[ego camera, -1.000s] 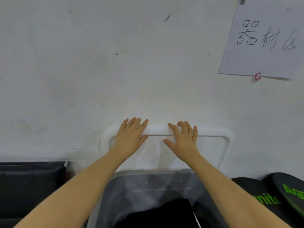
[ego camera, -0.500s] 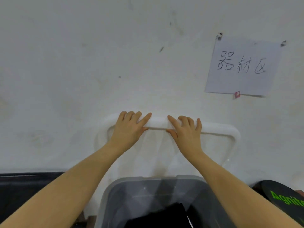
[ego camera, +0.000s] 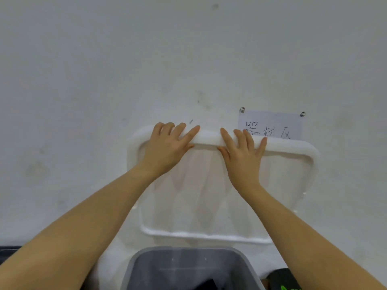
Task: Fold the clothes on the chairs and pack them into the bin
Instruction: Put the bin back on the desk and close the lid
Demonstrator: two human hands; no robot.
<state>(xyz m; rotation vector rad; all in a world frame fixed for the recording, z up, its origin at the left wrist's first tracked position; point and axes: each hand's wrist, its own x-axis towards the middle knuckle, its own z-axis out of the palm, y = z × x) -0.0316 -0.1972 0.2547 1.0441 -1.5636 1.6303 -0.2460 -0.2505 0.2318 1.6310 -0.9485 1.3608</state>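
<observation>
A white translucent bin lid (ego camera: pixel 199 206) stands upright in front of the white wall, lifted clear above the grey bin (ego camera: pixel 188 251). My left hand (ego camera: pixel 167 147) and my right hand (ego camera: pixel 243 158) grip the lid's top rim side by side, fingers over the edge and thumbs under it. A dark folded garment (ego camera: pixel 207 285) lies inside the bin at the bottom edge of the view; most of it is cut off.
A paper sign (ego camera: pixel 272 126) with handwritten characters is clipped to the wall behind the lid's upper right corner. A black object with green lettering (ego camera: pixel 282 281) sits right of the bin. A dark seat edge (ego camera: pixel 8 254) shows at the lower left.
Both hands have raised the lid up the wall, so its lower rim now hangs above the bin. The view has tilted upward, and the sign now sits level with my hands.
</observation>
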